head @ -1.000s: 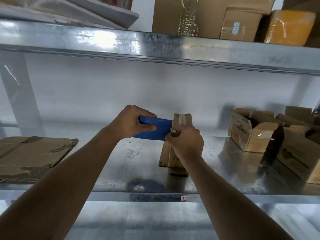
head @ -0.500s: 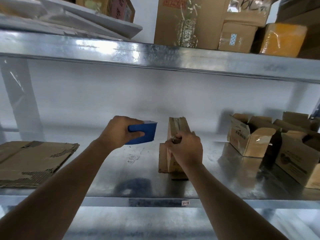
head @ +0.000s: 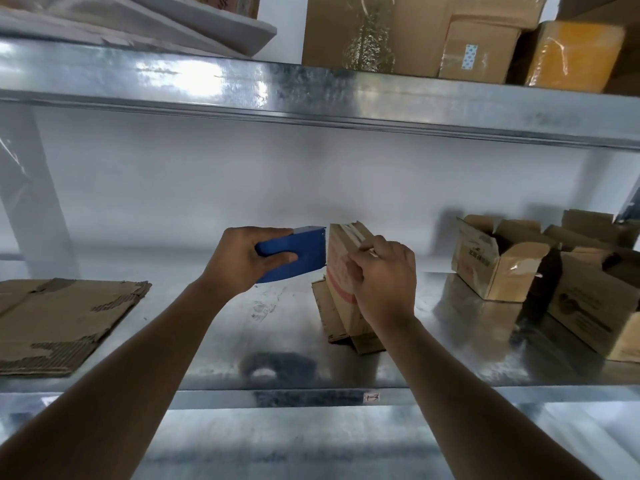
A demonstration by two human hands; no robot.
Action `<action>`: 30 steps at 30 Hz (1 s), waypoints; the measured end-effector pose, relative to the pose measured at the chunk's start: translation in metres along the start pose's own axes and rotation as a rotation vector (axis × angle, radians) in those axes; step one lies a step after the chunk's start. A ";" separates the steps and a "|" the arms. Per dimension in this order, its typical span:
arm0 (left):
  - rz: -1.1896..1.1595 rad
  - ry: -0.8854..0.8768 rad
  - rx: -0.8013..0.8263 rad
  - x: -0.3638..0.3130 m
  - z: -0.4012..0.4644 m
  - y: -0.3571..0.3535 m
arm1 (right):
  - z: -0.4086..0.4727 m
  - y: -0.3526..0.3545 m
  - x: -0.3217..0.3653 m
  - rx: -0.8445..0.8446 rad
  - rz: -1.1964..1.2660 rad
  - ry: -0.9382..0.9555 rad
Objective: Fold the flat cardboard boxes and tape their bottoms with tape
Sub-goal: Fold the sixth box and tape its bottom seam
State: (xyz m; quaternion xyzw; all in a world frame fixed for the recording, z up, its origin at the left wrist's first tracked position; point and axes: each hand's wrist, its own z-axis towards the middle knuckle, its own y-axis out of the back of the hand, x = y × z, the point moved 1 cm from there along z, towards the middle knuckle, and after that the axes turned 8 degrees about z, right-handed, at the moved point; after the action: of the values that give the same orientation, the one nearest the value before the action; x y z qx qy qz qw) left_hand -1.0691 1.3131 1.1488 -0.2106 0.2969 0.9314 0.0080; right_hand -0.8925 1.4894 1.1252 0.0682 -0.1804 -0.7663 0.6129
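1. Change vs a second ago: blue tape dispenser (head: pixel 294 254) was up against the top of the small box (head: pixel 346 271), then pulled off to the left; now back just beside the box's left face, blade edge close to or touching it – cannot tell which.
2. Meaning, as a judgement: one tape strip already laid across the upturned bottom and cut; likely smoothing it down or lining up a second pass. Bottom seam close to done on this box.
3. Left hand (head: pixel 242 261): fingers curled round the dispenser body, thumb on the near side – firm hold.
4. Right hand (head: pixel 384 275): fingers curled over the box's top right edge, pressing at the tape strip; box upright on the metal shelf (head: pixel 207 341), steadied by that grip.
5. Box sits between the two hands, touching the right one.
6. Folded boxes (head: pixel 502 261) stand well apart on the right; flat cardboard (head: pixel 62 317) lies far left, not yet folded.
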 end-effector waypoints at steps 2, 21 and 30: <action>-0.006 0.013 -0.010 0.003 -0.002 -0.003 | -0.001 0.000 -0.001 -0.022 -0.013 -0.036; -0.197 0.048 -0.084 -0.004 -0.004 0.019 | 0.017 0.055 -0.015 0.518 -0.113 -0.224; -0.346 0.090 -0.070 -0.027 -0.027 0.035 | 0.010 0.064 -0.012 0.633 -0.200 -0.303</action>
State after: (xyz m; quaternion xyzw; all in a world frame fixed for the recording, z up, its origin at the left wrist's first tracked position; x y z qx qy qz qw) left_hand -1.0395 1.2722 1.1593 -0.3001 0.2239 0.9154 0.1475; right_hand -0.8342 1.4912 1.1566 0.1574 -0.4897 -0.7302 0.4497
